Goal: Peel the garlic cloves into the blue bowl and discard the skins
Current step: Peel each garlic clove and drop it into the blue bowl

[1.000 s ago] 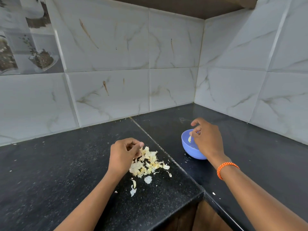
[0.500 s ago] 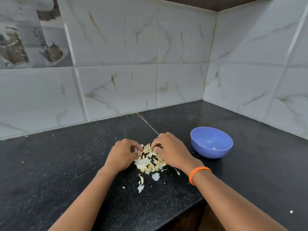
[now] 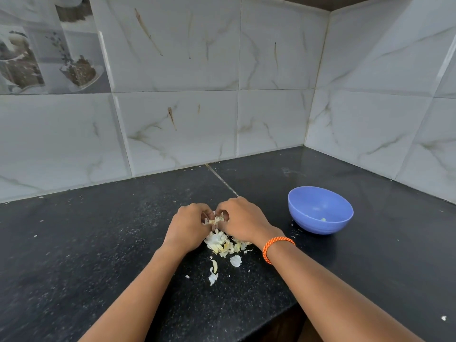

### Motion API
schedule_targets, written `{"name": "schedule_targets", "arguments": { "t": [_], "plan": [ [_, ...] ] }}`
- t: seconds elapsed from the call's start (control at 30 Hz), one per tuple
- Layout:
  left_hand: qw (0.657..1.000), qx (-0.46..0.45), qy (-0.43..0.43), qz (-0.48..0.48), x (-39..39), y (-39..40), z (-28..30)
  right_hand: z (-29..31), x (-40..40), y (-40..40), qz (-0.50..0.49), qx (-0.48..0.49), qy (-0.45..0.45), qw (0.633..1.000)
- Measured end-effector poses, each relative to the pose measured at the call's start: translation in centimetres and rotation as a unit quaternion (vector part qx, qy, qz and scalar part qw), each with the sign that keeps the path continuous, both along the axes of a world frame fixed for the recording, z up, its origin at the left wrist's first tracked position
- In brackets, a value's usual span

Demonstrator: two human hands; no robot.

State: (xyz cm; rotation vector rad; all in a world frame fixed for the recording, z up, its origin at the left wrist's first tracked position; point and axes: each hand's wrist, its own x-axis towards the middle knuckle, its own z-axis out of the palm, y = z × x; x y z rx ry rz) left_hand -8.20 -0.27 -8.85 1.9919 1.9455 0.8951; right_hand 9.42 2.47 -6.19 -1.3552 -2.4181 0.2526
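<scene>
Back from the blue bowl (image 3: 320, 209), where it hovered a second ago, the right hand (image 3: 243, 222) now meets the left hand (image 3: 188, 227) over the heap of garlic skins (image 3: 225, 243) on the black counter (image 3: 98, 243). Both hands are curled knuckles-up, fingertips drawn in toward each other and pinching at pale garlic scraps (image 3: 216, 220) between them; whether a whole clove sits inside that double pinch cannot be told, since the fingers hide it. Just beneath and toward the wrists from the grip, the loose skins spread in a cream-and-white pile touching the heels of both hands. A few stray flakes (image 3: 213, 277) lie nearer the counter's front edge, apart from the pile. To the right of the grip, clear of the right hand, the bowl stands upright with one small pale piece (image 3: 323, 219) low inside it. An orange braided band (image 3: 277, 245) circles the right wrist. Behind the hands, a seam (image 3: 222, 180) in the counter runs back to the marbled wall tiles (image 3: 185, 129).
</scene>
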Motion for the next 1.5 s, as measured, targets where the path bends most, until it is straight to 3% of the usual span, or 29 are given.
{"name": "schedule_targets", "arguments": {
  "t": [0.23,0.43,0.63,0.77,1.23,1.5],
  "plan": [
    [1.000,0.011,-0.025,0.000,0.1,0.1,-0.4,0.0,0.8,-0.2,-0.024,0.010,0.068,0.997],
    [0.999,0.036,-0.026,0.001,0.3,-0.2,-0.2,-0.5,2.4,-0.1,-0.054,-0.054,0.245,0.966],
    [0.980,0.098,-0.164,-0.050,0.9,-0.5,0.6,-0.4,3.1,-1.1,-0.042,-0.100,0.361,0.926],
    [0.969,0.104,-0.219,-0.049,1.4,-0.8,1.0,-0.8,2.7,-1.0,-0.022,-0.107,0.366,0.924],
    [0.965,0.118,-0.231,-0.041,1.4,-1.1,1.2,-0.5,1.9,-1.1,0.034,-0.071,0.428,0.900],
    [0.958,0.096,-0.262,-0.062,1.8,-1.6,1.6,-1.3,2.0,-1.4,0.039,-0.118,0.503,0.856]
  ]
}}
